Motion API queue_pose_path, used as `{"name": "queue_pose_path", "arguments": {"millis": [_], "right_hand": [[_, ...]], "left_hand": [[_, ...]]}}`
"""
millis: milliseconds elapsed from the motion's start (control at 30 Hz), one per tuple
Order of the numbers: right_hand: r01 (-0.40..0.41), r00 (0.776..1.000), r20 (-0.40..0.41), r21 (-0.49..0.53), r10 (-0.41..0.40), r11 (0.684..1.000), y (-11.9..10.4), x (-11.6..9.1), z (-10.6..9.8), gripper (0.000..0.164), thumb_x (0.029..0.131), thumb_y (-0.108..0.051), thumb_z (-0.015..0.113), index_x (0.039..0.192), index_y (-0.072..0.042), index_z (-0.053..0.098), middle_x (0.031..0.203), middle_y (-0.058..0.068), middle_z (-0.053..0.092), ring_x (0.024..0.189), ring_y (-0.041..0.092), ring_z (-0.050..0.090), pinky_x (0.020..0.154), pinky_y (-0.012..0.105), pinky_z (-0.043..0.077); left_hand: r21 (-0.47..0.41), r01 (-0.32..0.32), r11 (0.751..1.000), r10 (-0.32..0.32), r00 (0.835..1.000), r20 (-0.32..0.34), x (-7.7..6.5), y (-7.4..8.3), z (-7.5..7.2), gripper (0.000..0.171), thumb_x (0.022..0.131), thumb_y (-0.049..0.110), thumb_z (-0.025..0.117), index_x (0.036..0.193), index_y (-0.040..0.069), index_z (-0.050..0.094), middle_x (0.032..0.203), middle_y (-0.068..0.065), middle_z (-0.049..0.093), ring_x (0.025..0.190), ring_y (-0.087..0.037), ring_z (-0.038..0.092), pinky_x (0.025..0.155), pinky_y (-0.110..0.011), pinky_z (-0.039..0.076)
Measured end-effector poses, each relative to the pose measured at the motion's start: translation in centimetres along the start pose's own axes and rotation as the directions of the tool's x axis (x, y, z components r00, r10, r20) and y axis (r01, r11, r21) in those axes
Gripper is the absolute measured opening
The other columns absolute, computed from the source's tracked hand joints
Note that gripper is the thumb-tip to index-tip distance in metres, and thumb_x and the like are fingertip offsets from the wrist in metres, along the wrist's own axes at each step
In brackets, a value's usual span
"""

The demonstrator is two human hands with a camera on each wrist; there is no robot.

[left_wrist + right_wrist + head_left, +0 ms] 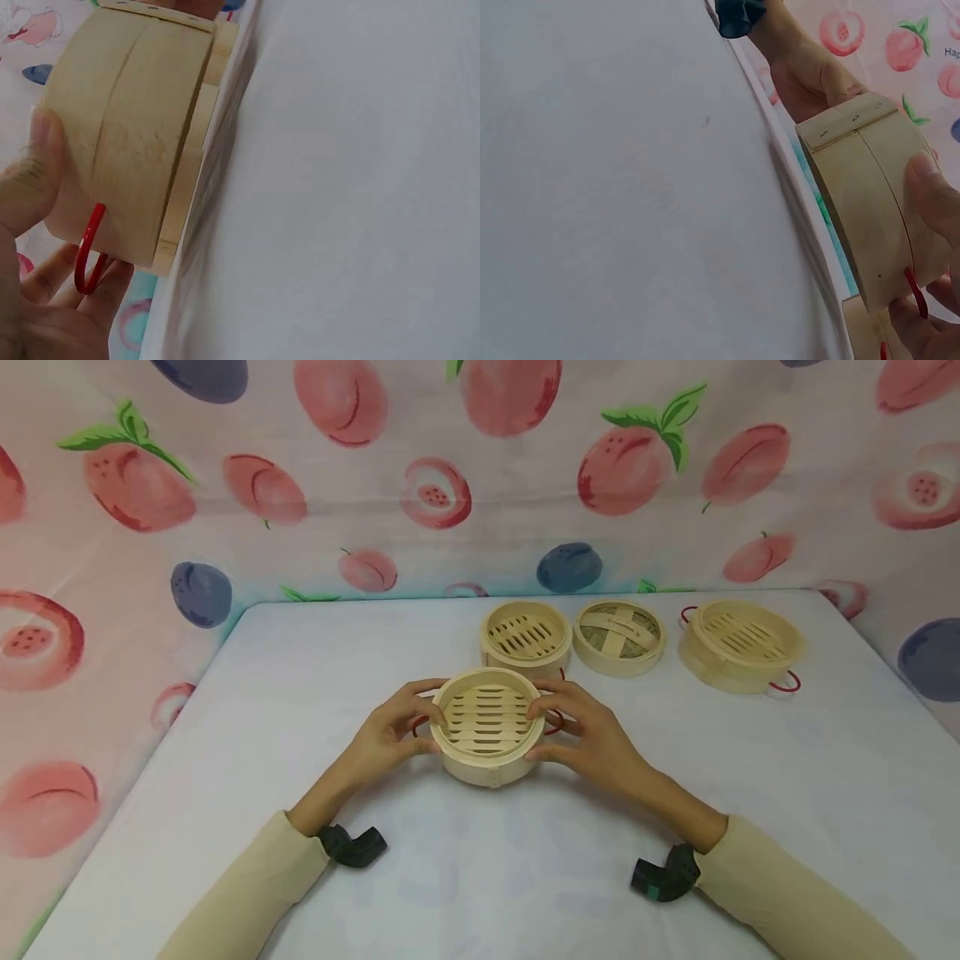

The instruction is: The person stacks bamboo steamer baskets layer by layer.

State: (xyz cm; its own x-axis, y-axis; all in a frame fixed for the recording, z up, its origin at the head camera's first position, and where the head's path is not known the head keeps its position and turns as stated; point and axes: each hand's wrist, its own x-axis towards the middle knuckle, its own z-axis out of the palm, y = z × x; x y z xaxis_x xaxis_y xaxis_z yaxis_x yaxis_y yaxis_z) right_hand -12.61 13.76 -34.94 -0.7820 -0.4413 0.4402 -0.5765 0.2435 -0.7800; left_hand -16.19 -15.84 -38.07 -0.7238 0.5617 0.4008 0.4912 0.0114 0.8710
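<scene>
Between both hands is a round bamboo steamer basket (491,770) with a slatted floor and red side loops, close over the white table. My left hand (392,724) grips its left side, with a fingertip over the rim and the thumb on the outer wall. On the opposite side, my right hand (583,728) holds it in the same way. A red loop (88,247) sticks out between the left thumb and fingers in the left wrist view. The right wrist view shows the basket's pale wall (855,180) with the right thumb pressed against it.
Just behind the held basket stands a second slatted steamer basket (525,635), partly overlapped by it. Beside that lies a woven steamer lid (619,639). Further right is another steamer basket (738,647) with red loops. A fruit-print cloth (465,552) hangs along the table's back edge.
</scene>
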Motion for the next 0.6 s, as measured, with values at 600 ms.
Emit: {"name": "queue_pose_path", "arguments": {"millis": [600], "right_hand": [[0.026,1.000,-0.006,-0.023,-0.026,0.999,0.5,-0.3,0.5,0.044,0.062,0.007,0.084,0.097,0.002,0.059,0.129,0.028,0.045,0.120,0.041,0.045,0.081,0.049,0.051]], "left_hand": [[-0.037,-0.018,0.999,0.017,1.000,-0.026,-0.6,-1.3,0.4,0.034,0.073,-0.009,0.075,0.104,-0.002,0.064,0.139,-0.020,0.042,0.130,-0.037,0.037,0.105,-0.036,0.036]]}}
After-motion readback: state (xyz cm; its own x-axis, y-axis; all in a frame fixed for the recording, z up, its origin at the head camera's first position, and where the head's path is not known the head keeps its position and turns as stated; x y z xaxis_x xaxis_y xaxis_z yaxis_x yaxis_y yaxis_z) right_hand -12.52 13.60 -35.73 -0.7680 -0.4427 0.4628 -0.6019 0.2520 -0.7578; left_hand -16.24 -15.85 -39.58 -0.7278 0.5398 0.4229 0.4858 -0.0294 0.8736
